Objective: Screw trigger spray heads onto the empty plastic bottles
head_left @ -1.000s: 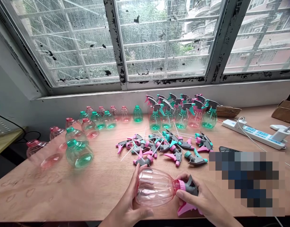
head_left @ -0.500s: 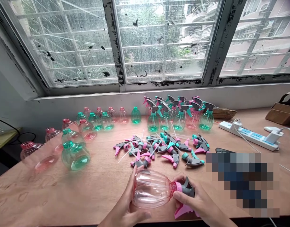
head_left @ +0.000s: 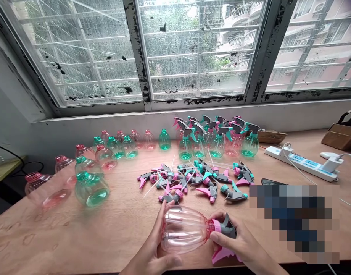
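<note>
A clear pink spray bottle (head_left: 184, 230) lies sideways between my hands, above the table's front edge. My left hand (head_left: 154, 244) is wrapped around its base end. At the neck, my right hand (head_left: 235, 238) grips the pink collar of the grey trigger spray head (head_left: 227, 226), whose pink trigger (head_left: 222, 255) points down. The spray head sits on the bottle's mouth; how tightly cannot be seen. Just beyond the bottle is a heap of loose spray heads (head_left: 189, 177), grey with pink or teal parts and thin white tubes.
Open pink and green bottles (head_left: 92, 189) stand at the left and back. Several bottles with spray heads (head_left: 217, 147) are grouped by the wall. To the right are a white power strip (head_left: 303, 163), its cables, a phone (head_left: 272, 182), a brown box (head_left: 341, 133) and a blurred patch.
Almost nothing differs. The bottle and both hands keep their hold and place, with only a very slight shift of the view.
</note>
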### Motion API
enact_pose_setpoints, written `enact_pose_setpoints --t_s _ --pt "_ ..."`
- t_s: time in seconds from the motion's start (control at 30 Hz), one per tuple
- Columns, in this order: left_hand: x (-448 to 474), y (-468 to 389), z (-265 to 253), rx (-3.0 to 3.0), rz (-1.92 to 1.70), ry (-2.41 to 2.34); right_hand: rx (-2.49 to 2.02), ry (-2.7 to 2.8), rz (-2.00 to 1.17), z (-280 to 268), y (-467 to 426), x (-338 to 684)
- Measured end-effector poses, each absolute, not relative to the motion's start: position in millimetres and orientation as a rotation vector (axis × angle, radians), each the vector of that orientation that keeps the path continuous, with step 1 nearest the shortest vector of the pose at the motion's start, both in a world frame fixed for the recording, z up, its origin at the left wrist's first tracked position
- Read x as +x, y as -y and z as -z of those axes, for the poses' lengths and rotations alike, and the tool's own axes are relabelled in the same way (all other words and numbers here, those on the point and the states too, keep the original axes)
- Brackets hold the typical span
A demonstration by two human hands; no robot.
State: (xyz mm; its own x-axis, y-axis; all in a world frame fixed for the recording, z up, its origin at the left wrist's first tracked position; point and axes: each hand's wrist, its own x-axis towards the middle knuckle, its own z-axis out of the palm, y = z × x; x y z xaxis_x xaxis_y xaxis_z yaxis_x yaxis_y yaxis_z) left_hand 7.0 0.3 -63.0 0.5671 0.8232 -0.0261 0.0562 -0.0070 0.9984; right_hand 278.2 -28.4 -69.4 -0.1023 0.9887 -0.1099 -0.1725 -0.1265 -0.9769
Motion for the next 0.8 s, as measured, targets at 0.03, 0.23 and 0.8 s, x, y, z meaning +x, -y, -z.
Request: enact_pose_setpoints --t_s 0.03,0.23,0.8 --pt "7 0 63 1.463 -0.71 -0.786 -1.111 1.089 -1.444 69 28 278" --pt "8 -1 65 1.571 -0.735 -0.75 -1.107 1.099 -1.454 71 26 280" --pt "18 2 56 1.419 -0.813 -0.855 -1.109 1.111 -1.429 72 26 279"
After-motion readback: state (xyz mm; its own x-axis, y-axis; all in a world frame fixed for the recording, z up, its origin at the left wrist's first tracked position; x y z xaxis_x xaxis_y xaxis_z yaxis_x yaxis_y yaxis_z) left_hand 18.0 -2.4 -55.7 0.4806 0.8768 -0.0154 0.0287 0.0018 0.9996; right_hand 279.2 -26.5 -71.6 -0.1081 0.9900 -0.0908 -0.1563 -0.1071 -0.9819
